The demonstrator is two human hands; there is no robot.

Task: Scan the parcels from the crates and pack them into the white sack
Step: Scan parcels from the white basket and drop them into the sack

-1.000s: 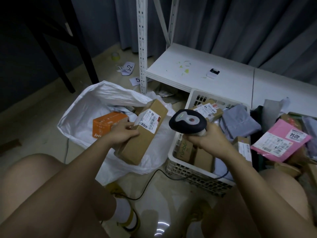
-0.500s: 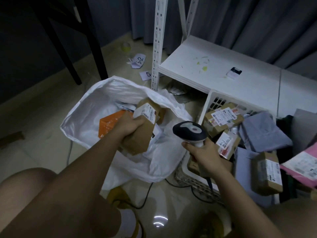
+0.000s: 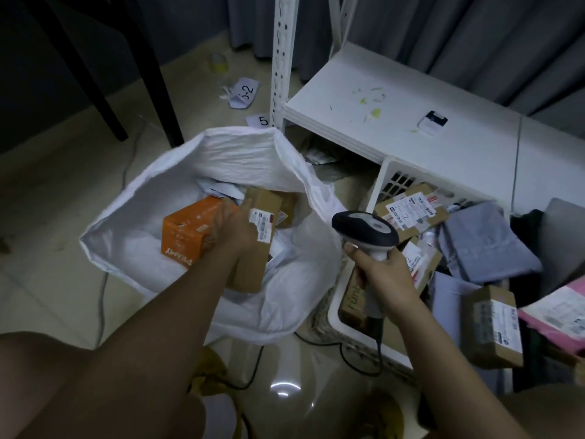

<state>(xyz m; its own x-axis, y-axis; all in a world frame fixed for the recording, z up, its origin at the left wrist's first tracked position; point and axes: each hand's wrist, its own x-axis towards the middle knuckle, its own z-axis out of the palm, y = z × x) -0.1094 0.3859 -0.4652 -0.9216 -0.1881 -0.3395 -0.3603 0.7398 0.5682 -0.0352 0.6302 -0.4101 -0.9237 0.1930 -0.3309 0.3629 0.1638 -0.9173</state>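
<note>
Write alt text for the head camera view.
A person's left hand lowers a long brown parcel into an open white sack beside an orange box, while the right hand grips a barcode scanner over a white crate of parcels.

Left hand [image 3: 235, 228] lowers brown parcel [image 3: 256, 239] into white sack [image 3: 240, 153].

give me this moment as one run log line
step: packing | left hand: lowering brown parcel into white sack beside orange box | right hand: holds scanner over crate
</note>
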